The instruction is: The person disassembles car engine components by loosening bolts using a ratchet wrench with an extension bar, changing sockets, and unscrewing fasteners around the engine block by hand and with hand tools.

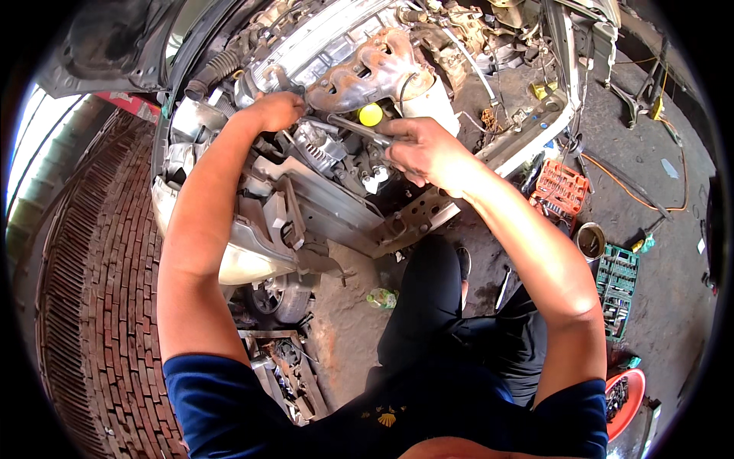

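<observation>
Hands work deep in an open engine bay (321,191). Right hand (424,153) closes its grip around the handle of a metal wrench (358,128), whose far end reaches toward the alternator (321,145) below the rusty exhaust manifold (367,65); the angle suits turning a fastener low down. Left hand (277,109) presses in beside the engine, fingers curled, though whether it clasps anything is hidden. On the floor, an orange socket tray (562,187) and a green one (618,291) hold sockets; a red bowl (631,398) holds small parts.
</observation>
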### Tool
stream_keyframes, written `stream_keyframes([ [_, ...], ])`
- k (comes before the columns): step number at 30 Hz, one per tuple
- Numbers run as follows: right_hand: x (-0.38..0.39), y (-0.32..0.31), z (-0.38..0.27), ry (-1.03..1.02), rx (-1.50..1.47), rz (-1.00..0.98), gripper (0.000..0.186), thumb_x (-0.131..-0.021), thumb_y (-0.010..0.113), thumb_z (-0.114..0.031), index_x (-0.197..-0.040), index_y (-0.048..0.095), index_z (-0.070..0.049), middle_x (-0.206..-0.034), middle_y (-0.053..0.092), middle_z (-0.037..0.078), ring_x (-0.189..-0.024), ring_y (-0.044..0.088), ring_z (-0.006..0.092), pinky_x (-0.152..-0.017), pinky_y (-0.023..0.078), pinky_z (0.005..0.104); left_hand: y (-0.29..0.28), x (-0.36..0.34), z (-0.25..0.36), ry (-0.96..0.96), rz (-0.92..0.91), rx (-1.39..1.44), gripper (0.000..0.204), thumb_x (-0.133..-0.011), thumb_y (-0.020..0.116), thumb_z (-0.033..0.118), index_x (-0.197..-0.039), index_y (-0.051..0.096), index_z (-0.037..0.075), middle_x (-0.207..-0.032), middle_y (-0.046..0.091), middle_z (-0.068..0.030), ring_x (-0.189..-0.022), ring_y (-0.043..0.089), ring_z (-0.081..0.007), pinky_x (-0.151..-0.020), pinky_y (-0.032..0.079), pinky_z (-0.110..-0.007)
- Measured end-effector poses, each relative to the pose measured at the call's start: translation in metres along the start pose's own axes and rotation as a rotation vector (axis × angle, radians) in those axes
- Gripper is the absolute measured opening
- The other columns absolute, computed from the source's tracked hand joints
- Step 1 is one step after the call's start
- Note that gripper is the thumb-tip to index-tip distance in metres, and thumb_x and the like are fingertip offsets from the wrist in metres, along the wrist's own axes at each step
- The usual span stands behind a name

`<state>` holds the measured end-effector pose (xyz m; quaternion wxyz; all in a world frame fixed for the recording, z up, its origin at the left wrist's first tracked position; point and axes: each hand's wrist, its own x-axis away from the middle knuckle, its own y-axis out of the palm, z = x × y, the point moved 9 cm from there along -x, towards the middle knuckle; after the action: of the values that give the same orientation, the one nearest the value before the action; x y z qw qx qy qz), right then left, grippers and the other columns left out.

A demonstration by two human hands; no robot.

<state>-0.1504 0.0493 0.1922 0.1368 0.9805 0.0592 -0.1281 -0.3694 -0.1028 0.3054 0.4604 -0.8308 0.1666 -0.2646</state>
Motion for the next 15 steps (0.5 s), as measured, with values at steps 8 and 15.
stream_keyframes([
  [8, -0.019, 0.019, -0.014, 0.01, 0.134, -0.012, 0.05, -0.093, 0.06, -0.007, -0.138, 0.057, 0.014, -0.067, 0.057, 0.001, -0.048, 0.047, 0.007, -0.045, 0.038, 0.026, 0.004, -0.006, -0.015, -0.021, 0.0, 0.028, 0.031, -0.102, 0.054, 0.028, -0.124, 0.075, 0.02, -0.128, 0.074, -0.0086, -0.131, 0.062, -0.0318, -0.12, 0.023, -0.061],
  [15, -0.017, -0.003, -0.045, 0.01, 0.469, 0.048, 0.048, -0.091, 0.069, -0.027, -0.123, 0.07, 0.008, -0.077, 0.07, 0.014, -0.065, 0.066, 0.0223, -0.062, 0.051, 0.0371, -0.004, -0.022, 0.025, 0.111, 0.182, -0.099, 0.031, -0.1, 0.054, 0.024, -0.123, 0.075, 0.017, -0.129, 0.072, -0.0154, -0.128, 0.063, -0.0357, -0.111, 0.035, -0.062],
])
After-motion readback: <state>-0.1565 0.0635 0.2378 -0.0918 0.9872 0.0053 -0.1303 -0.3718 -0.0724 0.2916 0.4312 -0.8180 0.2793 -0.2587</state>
